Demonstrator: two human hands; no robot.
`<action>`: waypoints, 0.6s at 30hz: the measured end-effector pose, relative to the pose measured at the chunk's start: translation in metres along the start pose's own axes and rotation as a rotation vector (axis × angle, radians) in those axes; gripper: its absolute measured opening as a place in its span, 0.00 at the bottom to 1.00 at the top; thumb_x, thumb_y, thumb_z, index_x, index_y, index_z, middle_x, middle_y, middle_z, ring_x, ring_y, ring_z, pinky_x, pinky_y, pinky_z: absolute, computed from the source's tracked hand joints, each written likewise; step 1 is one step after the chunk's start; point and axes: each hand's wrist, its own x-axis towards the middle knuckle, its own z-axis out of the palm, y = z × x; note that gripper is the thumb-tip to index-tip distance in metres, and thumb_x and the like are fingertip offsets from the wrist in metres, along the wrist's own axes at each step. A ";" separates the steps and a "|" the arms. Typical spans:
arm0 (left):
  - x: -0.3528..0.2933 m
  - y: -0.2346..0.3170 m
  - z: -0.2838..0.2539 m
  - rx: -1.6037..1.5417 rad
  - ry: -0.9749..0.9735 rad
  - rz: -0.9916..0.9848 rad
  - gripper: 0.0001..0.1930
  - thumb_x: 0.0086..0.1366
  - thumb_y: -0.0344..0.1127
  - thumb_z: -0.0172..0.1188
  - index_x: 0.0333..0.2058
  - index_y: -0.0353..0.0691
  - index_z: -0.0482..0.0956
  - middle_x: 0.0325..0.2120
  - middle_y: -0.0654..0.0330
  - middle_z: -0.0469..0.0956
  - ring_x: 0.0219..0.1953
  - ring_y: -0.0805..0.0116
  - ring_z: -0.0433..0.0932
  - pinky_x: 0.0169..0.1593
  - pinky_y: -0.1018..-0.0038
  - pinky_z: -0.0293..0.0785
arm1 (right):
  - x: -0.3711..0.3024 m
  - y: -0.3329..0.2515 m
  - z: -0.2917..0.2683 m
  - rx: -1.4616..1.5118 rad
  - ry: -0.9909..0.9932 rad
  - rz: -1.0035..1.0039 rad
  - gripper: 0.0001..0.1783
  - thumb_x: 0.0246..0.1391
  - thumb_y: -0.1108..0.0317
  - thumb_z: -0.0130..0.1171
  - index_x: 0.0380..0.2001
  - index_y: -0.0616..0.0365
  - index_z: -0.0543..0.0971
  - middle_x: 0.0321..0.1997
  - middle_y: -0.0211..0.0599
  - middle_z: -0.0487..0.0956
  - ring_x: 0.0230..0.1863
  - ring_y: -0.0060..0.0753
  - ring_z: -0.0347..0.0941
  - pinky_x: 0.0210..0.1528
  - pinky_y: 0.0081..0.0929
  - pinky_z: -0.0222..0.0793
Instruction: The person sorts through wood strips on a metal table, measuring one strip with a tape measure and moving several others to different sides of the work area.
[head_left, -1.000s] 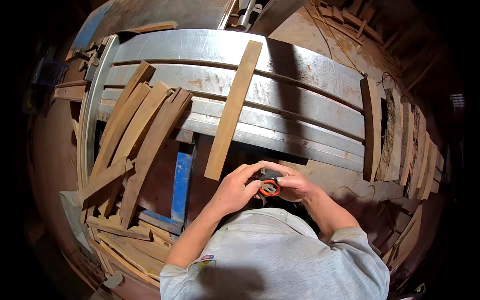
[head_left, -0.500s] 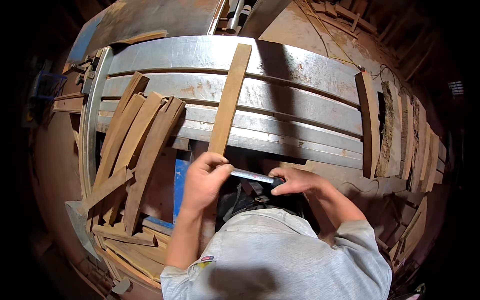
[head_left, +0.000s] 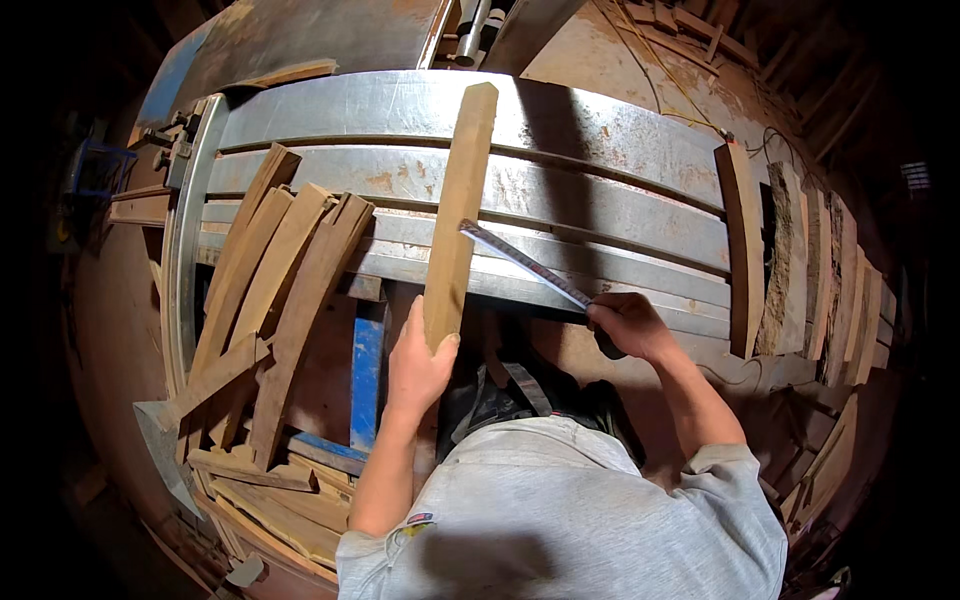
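A straight wooden board (head_left: 463, 190) lies across the slatted metal table (head_left: 330, 112), its near end sticking out past the front edge. My left hand (head_left: 418, 358) is closed round that near end, thumb on the right side. My right hand (head_left: 632, 326) grips a tape measure, largely covered by the fingers. Its pulled-out blade (head_left: 530, 266) slants up and left, with the tip at the right edge of the board, about midway along it.
Several curved wooden pieces (head_left: 308, 300) lean at the table's left end. More planks, some bark-edged (head_left: 783, 260), stand in a row on the right. A blue metal leg (head_left: 366, 370) shows below the table. Loose offcuts (head_left: 285, 515) lie at lower left.
My left hand has let go of the tape blade and taken hold of the board's near end. My right hand has moved right and up, with more blade out. The board appears turned.
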 end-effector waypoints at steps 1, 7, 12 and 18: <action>0.000 -0.004 -0.003 -0.256 -0.043 -0.055 0.37 0.66 0.34 0.63 0.69 0.26 0.60 0.50 0.44 0.79 0.52 0.50 0.80 0.57 0.62 0.76 | -0.002 -0.004 -0.003 -0.081 0.044 -0.050 0.19 0.65 0.55 0.57 0.41 0.61 0.86 0.29 0.41 0.84 0.33 0.34 0.80 0.43 0.35 0.75; -0.005 0.038 -0.033 -0.849 -0.183 -0.276 0.30 0.68 0.31 0.54 0.68 0.30 0.66 0.43 0.58 0.80 0.36 0.73 0.81 0.42 0.75 0.79 | 0.024 -0.020 -0.031 -0.248 0.208 -0.194 0.18 0.64 0.56 0.56 0.37 0.59 0.85 0.29 0.49 0.83 0.34 0.47 0.82 0.41 0.40 0.75; -0.006 0.040 -0.036 -0.891 -0.187 -0.321 0.29 0.69 0.32 0.54 0.68 0.31 0.67 0.41 0.59 0.79 0.36 0.71 0.83 0.41 0.76 0.80 | 0.046 -0.031 -0.031 -0.409 0.274 -0.466 0.14 0.63 0.61 0.60 0.33 0.62 0.83 0.28 0.51 0.82 0.32 0.54 0.80 0.38 0.41 0.75; -0.006 0.037 -0.039 -0.913 -0.190 -0.329 0.29 0.68 0.32 0.52 0.68 0.32 0.67 0.42 0.57 0.80 0.35 0.70 0.83 0.38 0.75 0.81 | 0.060 -0.027 -0.031 -0.497 0.353 -0.501 0.15 0.63 0.56 0.60 0.33 0.56 0.86 0.33 0.45 0.84 0.37 0.55 0.81 0.41 0.46 0.77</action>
